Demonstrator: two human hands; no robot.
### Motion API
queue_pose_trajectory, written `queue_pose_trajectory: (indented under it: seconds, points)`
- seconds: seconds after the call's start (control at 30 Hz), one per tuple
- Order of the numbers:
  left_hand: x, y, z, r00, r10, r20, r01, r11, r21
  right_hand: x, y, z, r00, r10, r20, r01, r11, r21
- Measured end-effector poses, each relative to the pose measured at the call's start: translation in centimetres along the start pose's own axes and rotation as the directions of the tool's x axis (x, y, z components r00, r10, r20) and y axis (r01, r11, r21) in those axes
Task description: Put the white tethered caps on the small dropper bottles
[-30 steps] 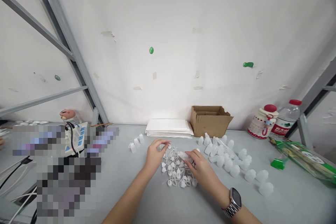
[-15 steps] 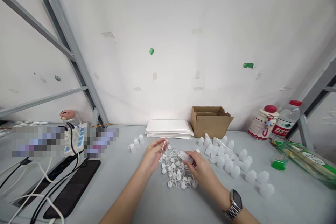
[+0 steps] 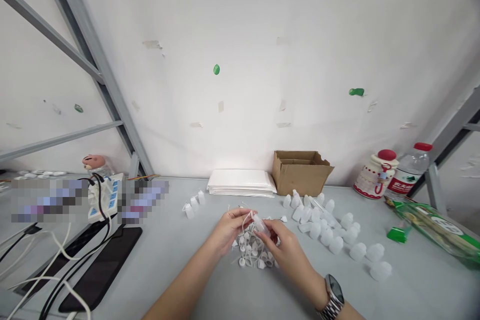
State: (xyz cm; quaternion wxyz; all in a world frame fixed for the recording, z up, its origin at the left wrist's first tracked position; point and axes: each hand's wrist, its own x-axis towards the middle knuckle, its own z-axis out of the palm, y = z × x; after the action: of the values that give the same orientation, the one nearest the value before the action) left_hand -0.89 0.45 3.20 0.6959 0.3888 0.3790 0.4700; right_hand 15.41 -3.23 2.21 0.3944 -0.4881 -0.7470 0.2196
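Above the middle of the grey table, my right hand (image 3: 284, 241) grips a small translucent plastic bottle (image 3: 261, 225), tilted with its neck toward the left. My left hand (image 3: 229, 230) pinches a white corded cap at the bottle's neck; the cord loop (image 3: 246, 218) shows by the fingers, while the cap is mostly covered by them. Below both hands lies a pile of white caps with cords (image 3: 255, 251). To the right are several loose translucent bottles (image 3: 326, 236). Three small capped bottles (image 3: 194, 204) stand on the left.
Behind the hands are a stack of white sheets or flat packs (image 3: 240, 183) and an open cardboard box (image 3: 302, 177). A black phone-like slab (image 3: 103, 270), cables and a power strip (image 3: 108, 197) occupy the left. A water bottle (image 3: 407, 172) and green bag (image 3: 438, 227) are at right.
My hands have come together: the left moved right with the corded cap, and the bottle in my right hand is now tilted against it.
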Motion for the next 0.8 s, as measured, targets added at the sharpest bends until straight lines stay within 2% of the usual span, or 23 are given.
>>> queue_pose_trajectory:
  seconds: [0.2,0.33,0.53,0.63,0.8]
  points:
    - [0.0,0.1,-0.1,0.998,0.063,-0.008,-0.061,0.987,0.148,0.0,0.0,0.0,1.000,-0.007,-0.021,0.007,1.000,-0.021]
    - [0.2,-0.2,-0.3,0.998,0.062,-0.025,-0.057,0.985,0.161,0.1,0.0,-0.1,0.999,0.003,-0.054,-0.005,1.000,-0.030]
    - [0.1,-0.2,0.2,0.993,0.108,-0.052,-0.098,0.982,0.158,0.0,0.3,0.2,0.999,0.033,-0.001,-0.033,0.999,-0.024]
    - [-0.3,0.1,0.5,0.990,0.118,-0.080,-0.102,0.979,0.177,0.0,0.4,0.3,0.999,0.030,-0.013,-0.031,0.999,-0.021]
    - [-0.8,0.2,0.8,0.995,0.096,-0.022,-0.090,0.979,0.184,0.1,0.8,0.4,0.998,0.031,-0.054,-0.033,0.999,-0.030]
